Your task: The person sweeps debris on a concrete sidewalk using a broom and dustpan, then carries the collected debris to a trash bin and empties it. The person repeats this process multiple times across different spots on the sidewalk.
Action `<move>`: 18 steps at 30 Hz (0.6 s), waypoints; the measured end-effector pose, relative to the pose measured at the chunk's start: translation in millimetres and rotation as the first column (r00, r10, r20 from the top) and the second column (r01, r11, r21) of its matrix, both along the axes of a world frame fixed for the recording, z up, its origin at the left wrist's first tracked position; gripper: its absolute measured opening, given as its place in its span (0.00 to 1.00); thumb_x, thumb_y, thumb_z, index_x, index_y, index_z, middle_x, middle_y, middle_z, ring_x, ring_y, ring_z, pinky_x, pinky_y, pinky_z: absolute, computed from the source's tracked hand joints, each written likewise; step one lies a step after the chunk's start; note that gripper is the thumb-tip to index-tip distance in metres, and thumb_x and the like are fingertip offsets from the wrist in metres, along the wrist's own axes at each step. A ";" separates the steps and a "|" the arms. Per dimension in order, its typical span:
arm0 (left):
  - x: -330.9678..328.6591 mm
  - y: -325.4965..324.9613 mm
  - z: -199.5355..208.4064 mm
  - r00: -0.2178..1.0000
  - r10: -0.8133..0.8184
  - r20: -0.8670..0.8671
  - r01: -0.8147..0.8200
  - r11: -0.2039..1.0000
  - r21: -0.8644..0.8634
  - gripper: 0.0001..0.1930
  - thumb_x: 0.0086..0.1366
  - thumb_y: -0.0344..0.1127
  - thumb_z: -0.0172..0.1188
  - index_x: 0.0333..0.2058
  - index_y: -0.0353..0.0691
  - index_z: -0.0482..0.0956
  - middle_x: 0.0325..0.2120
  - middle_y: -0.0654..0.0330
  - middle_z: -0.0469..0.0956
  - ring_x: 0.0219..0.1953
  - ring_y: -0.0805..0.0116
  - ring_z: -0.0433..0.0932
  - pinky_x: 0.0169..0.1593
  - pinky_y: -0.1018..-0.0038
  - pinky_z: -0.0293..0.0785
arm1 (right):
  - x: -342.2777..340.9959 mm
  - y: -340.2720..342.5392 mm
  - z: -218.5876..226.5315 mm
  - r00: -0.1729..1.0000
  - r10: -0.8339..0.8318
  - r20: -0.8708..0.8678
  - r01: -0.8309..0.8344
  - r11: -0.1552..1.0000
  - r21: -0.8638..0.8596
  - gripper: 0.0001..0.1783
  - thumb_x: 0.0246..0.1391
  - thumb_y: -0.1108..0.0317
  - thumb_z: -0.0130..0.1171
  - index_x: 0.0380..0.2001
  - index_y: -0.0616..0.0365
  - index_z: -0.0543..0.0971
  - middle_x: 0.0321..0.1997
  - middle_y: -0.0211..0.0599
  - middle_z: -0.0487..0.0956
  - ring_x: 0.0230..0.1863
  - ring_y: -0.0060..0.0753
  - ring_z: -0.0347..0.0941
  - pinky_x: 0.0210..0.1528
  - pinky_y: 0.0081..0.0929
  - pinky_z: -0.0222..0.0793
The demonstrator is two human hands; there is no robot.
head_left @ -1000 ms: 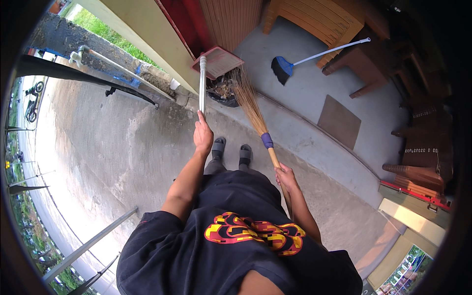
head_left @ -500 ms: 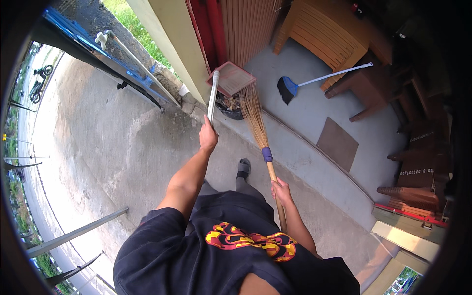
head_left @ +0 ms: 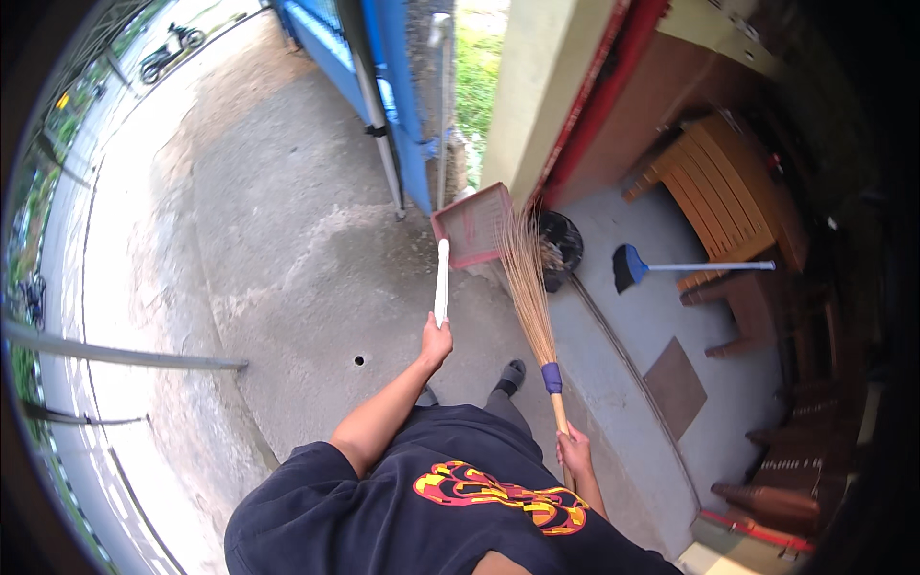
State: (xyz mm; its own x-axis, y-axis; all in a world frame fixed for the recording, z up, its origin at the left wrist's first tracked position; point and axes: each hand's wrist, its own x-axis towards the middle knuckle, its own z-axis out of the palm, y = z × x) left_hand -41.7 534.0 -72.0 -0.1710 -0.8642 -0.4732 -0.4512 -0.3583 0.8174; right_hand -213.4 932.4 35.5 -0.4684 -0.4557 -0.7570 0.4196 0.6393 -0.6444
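Observation:
My left hand (head_left: pixel 437 342) is closed round the white handle of a reddish-pink dustpan (head_left: pixel 471 228), held out ahead of me. In my right hand (head_left: pixel 574 448) is the wooden stick of a broom (head_left: pixel 529 287) with long straw-coloured bristles and a purple binding. The bristle tips reach up beside the dustpan's right edge; whether they touch it I cannot tell. Just right of the bristles stands a black bin (head_left: pixel 563 244) with litter in it, partly hidden by them.
A blue broom (head_left: pixel 632 268) lies on the grey indoor floor near a slatted wooden table (head_left: pixel 714 192). Brown wooden furniture (head_left: pixel 795 470) lines the right side. Ahead are a cream pillar (head_left: pixel 537 96) and a blue gate (head_left: pixel 388 86). A raised doorstep edge (head_left: pixel 623 374) runs beside me.
My view has swung left, shifting the scene rightward. The dustpan has moved from above the bin to its left, over the concrete. Both hands keep their holds.

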 end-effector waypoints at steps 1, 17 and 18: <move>36.3 -9.1 6.4 0.991 0.086 -0.100 -0.078 0.994 0.076 0.21 0.76 0.38 0.47 0.60 0.32 0.59 0.25 0.60 0.70 0.21 0.69 0.70 0.22 0.70 0.67 | 9.3 -6.9 -1.0 0.998 0.064 0.009 -0.064 0.998 -0.015 0.31 0.63 0.68 0.59 0.69 0.54 0.67 0.19 0.26 0.71 0.12 0.19 0.64 0.13 0.22 0.62; 385.0 -50.6 -2.6 0.169 0.973 -0.157 -0.653 0.230 0.722 0.07 0.74 0.33 0.45 0.35 0.40 0.65 0.23 0.64 0.65 0.20 0.74 0.65 0.21 0.76 0.63 | 129.4 -422.2 -31.8 0.572 0.816 -0.082 -0.819 0.574 -0.003 0.25 0.60 0.66 0.61 0.62 0.50 0.76 0.20 0.26 0.73 0.16 0.18 0.67 0.15 0.23 0.64; 394.7 -64.9 -6.4 0.129 0.975 -0.181 -0.646 0.221 0.731 0.06 0.73 0.32 0.45 0.34 0.40 0.65 0.23 0.64 0.65 0.20 0.74 0.65 0.21 0.76 0.63 | 141.7 -455.1 -27.9 0.558 0.826 -0.085 -0.828 0.560 0.006 0.24 0.61 0.66 0.60 0.61 0.51 0.77 0.19 0.26 0.72 0.16 0.18 0.67 0.15 0.23 0.64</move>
